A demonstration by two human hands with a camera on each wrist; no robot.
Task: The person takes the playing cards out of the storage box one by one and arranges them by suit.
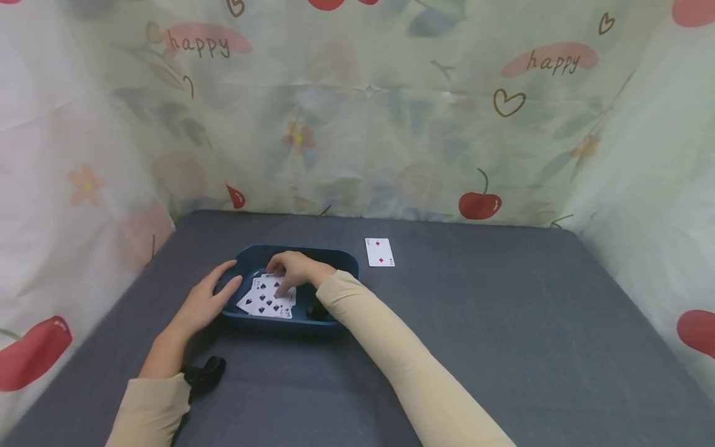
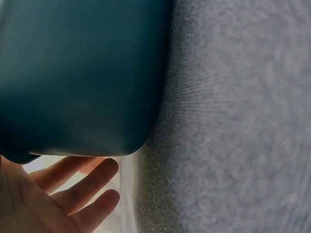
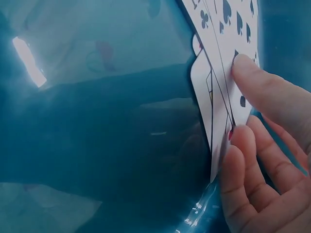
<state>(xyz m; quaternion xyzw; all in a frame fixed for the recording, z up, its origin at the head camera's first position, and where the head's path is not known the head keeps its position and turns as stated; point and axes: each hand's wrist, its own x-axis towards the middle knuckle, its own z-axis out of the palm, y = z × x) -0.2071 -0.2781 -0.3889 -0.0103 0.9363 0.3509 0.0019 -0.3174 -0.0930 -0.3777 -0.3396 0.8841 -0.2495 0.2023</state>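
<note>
A dark blue tray (image 1: 313, 328) stands on the grey tabletop, with an overlapping pile of playing cards (image 1: 262, 303) lying face up in it. The uppermost card shows several spades. My right hand (image 1: 296, 270) reaches into the tray and pinches the cards at one edge. In the right wrist view its thumb (image 3: 257, 82) presses on the spade card while the other fingers curl at the edge. My left hand (image 1: 203, 302) rests at the tray's left end, its fingers loosely extended beside the outer wall (image 2: 82, 87) in the left wrist view.
A two of diamonds (image 1: 380, 252) lies face up on the grey cloth (image 1: 475, 310), right of the tray. A patterned curtain (image 1: 363, 143) hangs behind and along both sides. The right forearm (image 1: 402, 360) crosses over the tray's right end.
</note>
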